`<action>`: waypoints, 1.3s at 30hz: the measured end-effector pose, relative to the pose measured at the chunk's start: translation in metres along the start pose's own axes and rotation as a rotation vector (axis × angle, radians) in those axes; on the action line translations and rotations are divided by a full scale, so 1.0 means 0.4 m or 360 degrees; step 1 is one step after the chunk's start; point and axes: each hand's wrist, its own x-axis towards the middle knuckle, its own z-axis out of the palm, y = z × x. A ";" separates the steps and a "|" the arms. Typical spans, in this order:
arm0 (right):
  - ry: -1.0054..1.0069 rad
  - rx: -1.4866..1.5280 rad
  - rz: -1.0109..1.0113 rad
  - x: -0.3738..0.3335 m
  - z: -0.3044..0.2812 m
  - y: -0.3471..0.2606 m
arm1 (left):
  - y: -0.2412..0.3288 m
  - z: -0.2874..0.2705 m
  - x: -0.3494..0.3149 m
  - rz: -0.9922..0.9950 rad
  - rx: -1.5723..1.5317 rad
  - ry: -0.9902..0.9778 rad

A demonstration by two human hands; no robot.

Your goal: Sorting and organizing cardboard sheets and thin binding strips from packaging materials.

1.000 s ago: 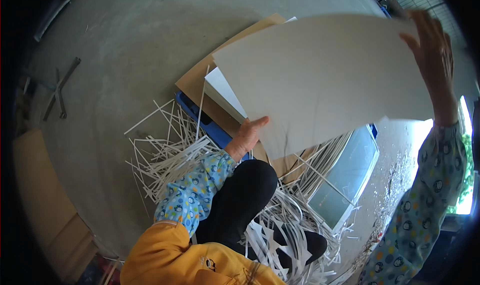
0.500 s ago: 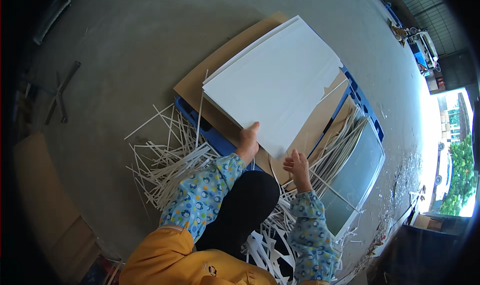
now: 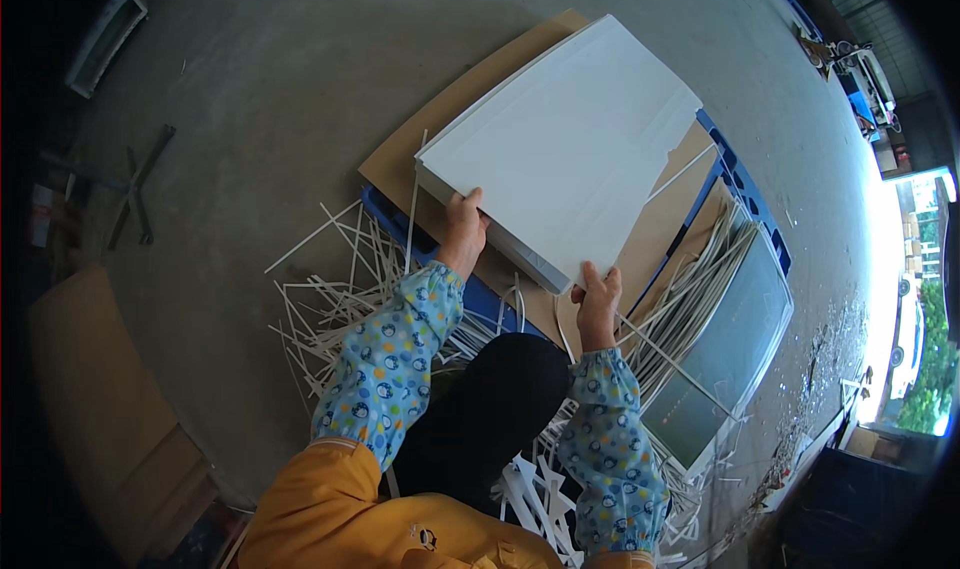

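Note:
A stack of large white sheets (image 3: 570, 139) lies on brown cardboard (image 3: 395, 149) over a blue pallet (image 3: 388, 219). My left hand (image 3: 466, 233) is closed on the stack's near left edge, its thumb on top and its fingers hidden underneath or against the side. At the near corner, my right hand (image 3: 598, 307) grips the edge with the thumb side up; its other fingers are partly hidden. The stack's near side shows several layers. Narrow white strips (image 3: 345, 294) lie in a loose heap left of my left forearm.
Right of the stack, a bundle of long thin strips (image 3: 695, 279) lies beside a grey-green glossy sheet (image 3: 722, 339). More white scraps (image 3: 535, 499) lie by my dark-clothed knee (image 3: 500, 389). A dark metal cross-shaped stand (image 3: 138, 187) and cardboard (image 3: 110, 369) are at the left.
My right hand has come onto the stack's near corner and closed there. My left hand has moved farther along the left edge. More of the stack's layered side now shows.

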 end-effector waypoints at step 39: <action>0.0598 -0.2149 -0.0563 0.042 -0.435 0.079 | 0.177 -0.224 0.023 0.1058 0.1906 -0.0060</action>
